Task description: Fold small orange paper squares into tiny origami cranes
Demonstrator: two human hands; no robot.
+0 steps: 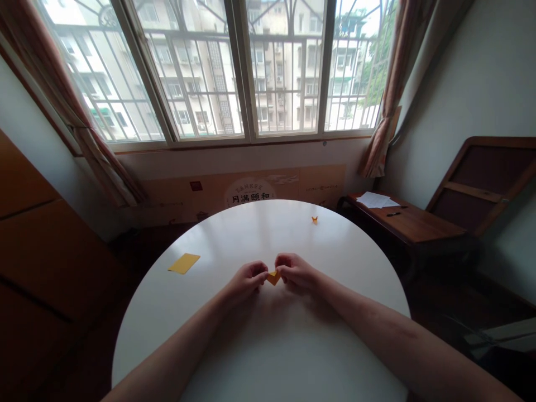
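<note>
A small folded piece of yellow paper [273,278] is held between my two hands, just above the middle of the white round table [259,346]. My left hand [251,275] pinches its left corner between thumb and fingers. On the right side, my right hand [294,269] grips the opposite corner the same way. The paper's lower edge comes to a point, and its ends are hidden by my fingertips. A flat stack or sheet of yellow paper [184,263] lies to the left on the table. Toward the far right edge stands a tiny folded orange-yellow paper figure [315,220].
Right of the table is a low wooden table [422,226] with white sheets [377,199] and a dark pen [393,214] on it. A wooden-framed panel [488,178] leans behind it. Ahead are a printed cardboard sheet [285,181] and a barred window; a wooden cabinet [46,245] stands left.
</note>
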